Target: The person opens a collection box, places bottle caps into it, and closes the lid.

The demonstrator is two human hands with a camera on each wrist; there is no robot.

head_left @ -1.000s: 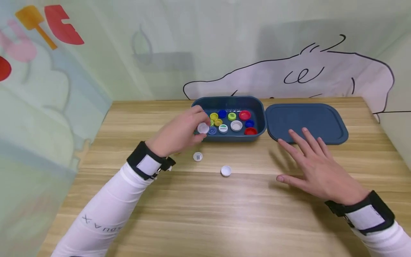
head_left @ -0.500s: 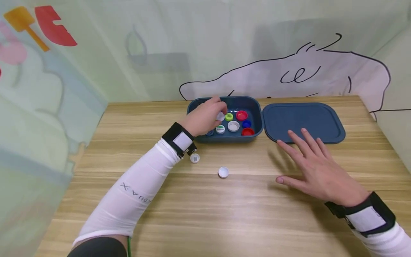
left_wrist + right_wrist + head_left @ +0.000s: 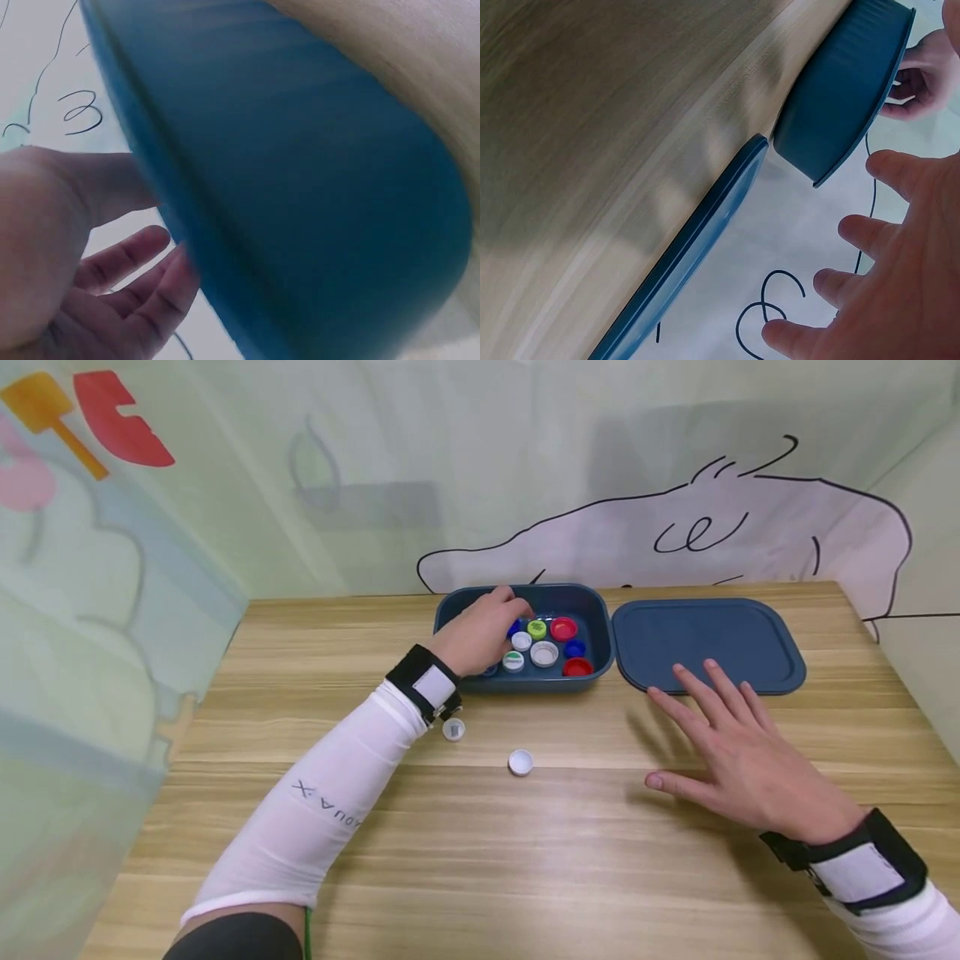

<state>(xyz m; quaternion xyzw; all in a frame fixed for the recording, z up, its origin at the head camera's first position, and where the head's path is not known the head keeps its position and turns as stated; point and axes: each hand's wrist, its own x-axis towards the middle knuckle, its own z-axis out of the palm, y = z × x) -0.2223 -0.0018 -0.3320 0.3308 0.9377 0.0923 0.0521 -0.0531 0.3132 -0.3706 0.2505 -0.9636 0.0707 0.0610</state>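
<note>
My left hand [image 3: 483, 631] is over the left part of a dark blue plastic box [image 3: 525, 685], its fingers bent loosely and reaching down inside the rim. Beside its fingertips lies a white bottle cap [image 3: 521, 641], among red, blue, green and white caps; the hand hides the caps at the left. In the left wrist view the box wall [image 3: 300, 187] covers part of the thumb. My right hand [image 3: 750, 760] hovers with fingers spread, near the front edge of the flat blue lid [image 3: 708, 647], holding nothing.
Two white caps lie on the wooden table in front of the box: one cap [image 3: 453, 729] near the left wrist strap, another cap [image 3: 521, 762] farther right. A printed curtain [image 3: 360, 477] stands behind the table and along its left side.
My left hand has moved right and farther over the box with a white bottle cap and let it go among the other caps. The right hand has stayed in place.
</note>
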